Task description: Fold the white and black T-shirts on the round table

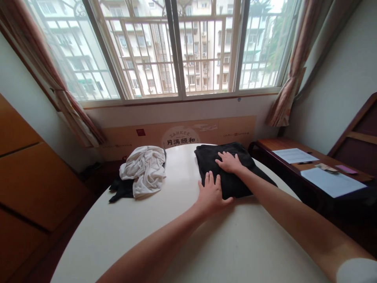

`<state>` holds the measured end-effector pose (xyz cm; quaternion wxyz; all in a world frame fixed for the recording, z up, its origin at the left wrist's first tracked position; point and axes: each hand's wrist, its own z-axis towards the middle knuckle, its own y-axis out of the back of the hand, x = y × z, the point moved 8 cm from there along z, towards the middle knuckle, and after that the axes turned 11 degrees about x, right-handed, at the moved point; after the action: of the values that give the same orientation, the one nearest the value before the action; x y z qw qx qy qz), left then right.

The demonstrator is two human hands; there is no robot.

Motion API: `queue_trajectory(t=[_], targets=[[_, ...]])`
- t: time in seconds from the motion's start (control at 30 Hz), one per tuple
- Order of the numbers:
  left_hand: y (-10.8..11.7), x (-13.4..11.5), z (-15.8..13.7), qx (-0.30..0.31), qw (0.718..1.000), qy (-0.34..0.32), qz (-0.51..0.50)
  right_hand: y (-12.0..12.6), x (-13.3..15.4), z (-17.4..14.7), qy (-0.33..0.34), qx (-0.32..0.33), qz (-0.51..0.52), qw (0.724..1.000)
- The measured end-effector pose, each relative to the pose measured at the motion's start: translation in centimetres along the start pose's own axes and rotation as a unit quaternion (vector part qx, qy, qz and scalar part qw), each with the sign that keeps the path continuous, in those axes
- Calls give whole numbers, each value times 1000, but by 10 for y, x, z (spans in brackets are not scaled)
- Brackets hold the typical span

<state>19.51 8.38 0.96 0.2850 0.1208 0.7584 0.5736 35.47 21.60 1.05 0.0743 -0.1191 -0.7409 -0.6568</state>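
Resting on the black cloth (240, 184), the right hand (230, 162) lies palm down with its fingers spread, gripping nothing. The cloth sits folded in a flat stack on the right part of the white desk (103, 232), toward its far edge. Nearer the body, the left hand (210, 195) spreads its fingers over the near left corner of the same cloth, its thumb stretched to the right along the near edge; whether its palm presses down cannot be told. The two hands are apart, the right one farther forward, and neither is clamped on anything. At the right arm, a white sleeve (357, 271) shows in the bottom corner.

Well apart to the left, a white cloth (147, 167) lies crumpled in a loose heap on the desk, with a dark cloth (125, 188) poking out beneath it.

Right of the desk, a wooden side desk (265, 145) carries two pale sheets, a far one (295, 155) and a near one (332, 182), with a pen (305, 162) between them and a pink note (346, 169) just beside. Beyond the desk, a tan panel (129, 135) with printed lettering stands against the wall under the barred window (203, 59), which has a gathered curtain (73, 108) at its left. An orange-brown cabinet (26, 173) stands at far left.
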Motion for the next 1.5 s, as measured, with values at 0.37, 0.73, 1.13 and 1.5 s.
queue_trajectory(t=[0.37, 0.73, 1.13, 1.5], targets=[[2, 3, 6, -18, 999, -18, -27, -12, -32, 16, -27, 18, 8, 999], [-8, -1, 1, -26, 1000, -6, -11, -11, -29, 6, -16, 10, -32, 999], [138, 130, -18, -254, 911, 70, -316, -33, -4, -57, 8, 5, -100, 995], [148, 302, -73, -193, 900, 391, 1, -30, -3, -63, 19, -41, -99, 994]])
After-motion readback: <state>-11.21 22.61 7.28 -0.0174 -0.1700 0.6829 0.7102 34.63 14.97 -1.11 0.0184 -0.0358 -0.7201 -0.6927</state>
